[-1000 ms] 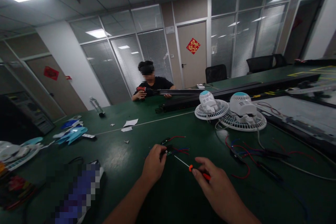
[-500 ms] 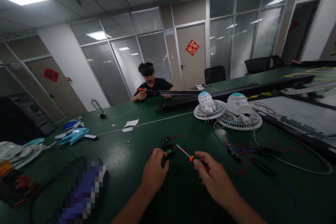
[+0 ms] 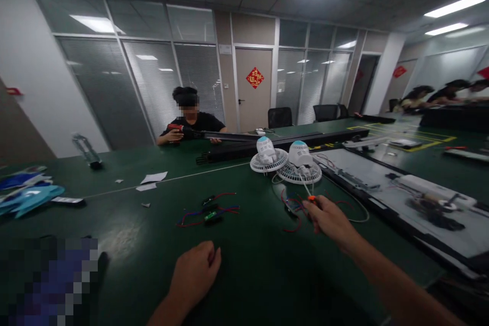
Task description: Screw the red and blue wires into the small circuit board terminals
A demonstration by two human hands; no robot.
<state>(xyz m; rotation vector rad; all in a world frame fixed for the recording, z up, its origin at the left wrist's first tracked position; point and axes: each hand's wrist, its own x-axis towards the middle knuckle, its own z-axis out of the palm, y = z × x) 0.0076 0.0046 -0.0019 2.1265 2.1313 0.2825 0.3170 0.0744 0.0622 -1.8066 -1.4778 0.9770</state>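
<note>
- Right hand point(image 3: 329, 218): stretched forward over the green table point(image 3: 244, 275), fingers clenched around a screwdriver point(image 3: 310, 196); only the orange end of the handle and a thin length of shaft show above the knuckles, pointing toward the fans
- Screwdriver: in the right hand's grasp, above a tangle of red and blue wires point(image 3: 292, 209), just short of the nearer fan
- Left hand point(image 3: 194, 274): low and near the table's front edge, resting on or just over the surface, fingers loosely curled and holding nothing
- Small circuit board point(image 3: 210, 215): green, lying on the table with red and blue leads spreading to either side; apart from both hands, ahead of the left one
- Two small fans point(image 3: 286, 163): white grilles with teal-capped motor housings, lying face down side by side beyond the right hand, cables trailing from them
- Long black bar point(image 3: 244, 150): across the table behind the fans
- Paper scraps point(image 3: 153, 179): white, scattered left of centre on the table
- Blue plastic fan blades point(image 3: 26, 196): far left edge, beside a small dark flat item
- White panel point(image 3: 416, 204): large, framed in black, to the right, with cables and parts lying on it
- Co-worker point(image 3: 189, 121): seated across the table in a dark top, hands on a red-and-black tool laid along another long black bar
- Further people: at a far bench, upper right, too blurred to detail
</note>
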